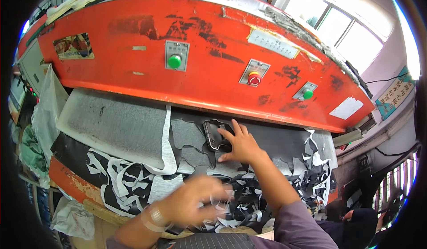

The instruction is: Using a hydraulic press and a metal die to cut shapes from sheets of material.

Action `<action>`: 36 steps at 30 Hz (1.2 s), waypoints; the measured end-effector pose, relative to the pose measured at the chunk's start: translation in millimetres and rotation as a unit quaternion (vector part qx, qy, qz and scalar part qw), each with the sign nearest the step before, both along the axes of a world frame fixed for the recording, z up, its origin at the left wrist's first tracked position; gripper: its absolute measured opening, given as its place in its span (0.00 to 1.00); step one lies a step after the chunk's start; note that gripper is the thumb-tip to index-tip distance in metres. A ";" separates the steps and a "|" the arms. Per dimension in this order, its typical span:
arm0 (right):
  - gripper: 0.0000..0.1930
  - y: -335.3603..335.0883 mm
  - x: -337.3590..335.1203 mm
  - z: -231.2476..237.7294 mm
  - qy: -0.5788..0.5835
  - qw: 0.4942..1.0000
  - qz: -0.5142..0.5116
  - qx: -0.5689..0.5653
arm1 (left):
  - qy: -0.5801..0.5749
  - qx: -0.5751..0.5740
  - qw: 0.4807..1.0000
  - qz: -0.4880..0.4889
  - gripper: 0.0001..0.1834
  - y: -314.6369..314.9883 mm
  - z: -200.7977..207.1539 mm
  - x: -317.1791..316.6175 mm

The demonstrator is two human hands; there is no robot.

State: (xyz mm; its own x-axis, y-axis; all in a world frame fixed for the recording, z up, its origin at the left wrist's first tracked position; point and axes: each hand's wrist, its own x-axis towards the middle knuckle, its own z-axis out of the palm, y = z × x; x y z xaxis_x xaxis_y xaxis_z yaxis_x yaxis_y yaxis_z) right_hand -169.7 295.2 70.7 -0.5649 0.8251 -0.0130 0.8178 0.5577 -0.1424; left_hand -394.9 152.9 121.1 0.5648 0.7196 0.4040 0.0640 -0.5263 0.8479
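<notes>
A black-framed cutting die lies on dark sheet material under the front edge of the red press. My right hand is at the die's right side, its fingers spread and reaching over that edge. Nearer to me, my left hand is smeared by motion above the cut scraps; whether it holds anything cannot be made out. A clear band circles the left wrist. Left of the die, cut-out gaps in the dark sheet show the grey bed, and a pale strip lies alongside.
The red press beam spans the far side, carrying a green button, a red knob and another green button. Black and white scraps heap along the near edge. Plastic bags hang at left.
</notes>
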 end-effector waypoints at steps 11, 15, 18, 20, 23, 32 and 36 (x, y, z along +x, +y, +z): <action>0.36 -26.4 55.4 -26.1 0.400 0.911 -0.102 -0.013 | 0.391 0.043 0.910 0.130 0.40 57.5 -118.4 -0.1; 0.34 -92.5 55.8 -38.1 0.345 0.933 -0.027 -0.101 | 0.103 -0.031 0.987 0.119 0.56 63.1 -94.9 25.8; 0.36 -130.8 30.9 -44.5 0.389 0.900 -0.010 -0.198 | -0.040 -0.334 0.938 -0.087 0.50 61.4 -111.6 35.1; 0.37 -132.9 36.5 -39.5 0.386 0.891 0.000 -0.240 | 0.090 -0.259 0.962 -0.013 0.47 60.9 -104.8 42.4; 0.36 -106.9 60.2 -12.4 0.292 0.940 -0.037 -0.174 | 0.217 -0.140 0.957 0.136 0.42 60.4 -108.8 51.9; 0.29 19.7 142.6 -12.8 0.205 0.967 -0.147 -0.027 | 0.255 -0.126 0.894 0.347 0.60 135.6 -109.7 113.5; 0.30 27.9 146.7 -38.1 0.160 0.981 -0.102 -0.049 | 0.353 -0.224 0.828 0.373 0.47 159.8 -78.1 146.4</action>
State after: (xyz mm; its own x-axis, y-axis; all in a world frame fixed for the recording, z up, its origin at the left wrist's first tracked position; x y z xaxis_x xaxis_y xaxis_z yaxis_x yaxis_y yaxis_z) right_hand -22.9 323.2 32.6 -0.3761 0.9250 0.0537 0.8156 0.3580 -0.4546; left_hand -248.5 312.6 43.0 -0.1223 0.9630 -0.2403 0.7925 0.2405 0.5605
